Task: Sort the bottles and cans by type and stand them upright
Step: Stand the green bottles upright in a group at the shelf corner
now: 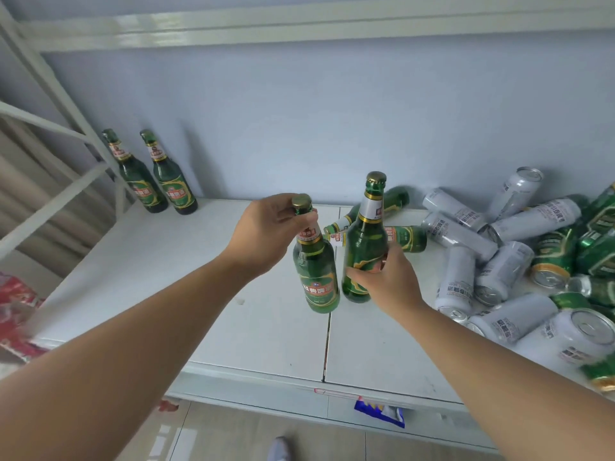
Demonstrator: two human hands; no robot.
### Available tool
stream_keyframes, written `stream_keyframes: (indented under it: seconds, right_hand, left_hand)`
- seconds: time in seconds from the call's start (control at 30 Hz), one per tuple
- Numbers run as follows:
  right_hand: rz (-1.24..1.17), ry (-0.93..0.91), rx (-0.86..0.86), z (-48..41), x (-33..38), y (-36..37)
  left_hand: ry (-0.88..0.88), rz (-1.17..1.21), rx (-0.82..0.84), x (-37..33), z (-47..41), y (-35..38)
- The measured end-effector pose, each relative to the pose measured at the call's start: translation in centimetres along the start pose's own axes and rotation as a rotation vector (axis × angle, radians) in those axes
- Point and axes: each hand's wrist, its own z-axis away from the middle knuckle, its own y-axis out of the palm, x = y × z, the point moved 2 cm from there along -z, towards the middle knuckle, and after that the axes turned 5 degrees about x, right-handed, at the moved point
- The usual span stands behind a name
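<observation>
My left hand [266, 232] pinches the neck of an upright green glass bottle [316, 277] just under its gold cap. Beside it my right hand [382, 277] grips the lower body of a second upright green bottle [364, 241]. Both bottles are at the middle of the white table [206, 261]; whether their bases touch it I cannot tell. Two more green bottles [159, 181] stand upright against the wall at the back left. Behind the held pair, several green bottles [404, 236] lie on their sides. At the right, white cans [499, 271] and green cans [552, 254] lie in a heap.
A pale blue wall backs the table. A white metal frame [66, 104] rises at the left and a shelf rail [299, 24] runs overhead. A red wrapper [16, 304] lies at the left edge. A blue packet [379, 412] sticks out under the front edge.
</observation>
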Motion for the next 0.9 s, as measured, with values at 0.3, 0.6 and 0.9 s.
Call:
stream_keyframes:
  seconds: [0.3, 0.6, 0.9]
  right_hand:
    - [0.086, -0.13, 0.093, 0.6, 4.0, 3.2]
    - [0.107, -0.188, 0.158, 1.1, 9.2, 10.4]
    - [0.097, -0.147, 0.175, 2.8, 13.9, 19.4]
  left_hand:
    - [0.007, -0.141, -0.145, -0.1, 2.3, -4.7]
    - [-0.022, -0.226, -0.225, 2.9, 3.5, -12.9]
    - [0.013, -0.221, -0.218, 5.7, 4.4, -23.1]
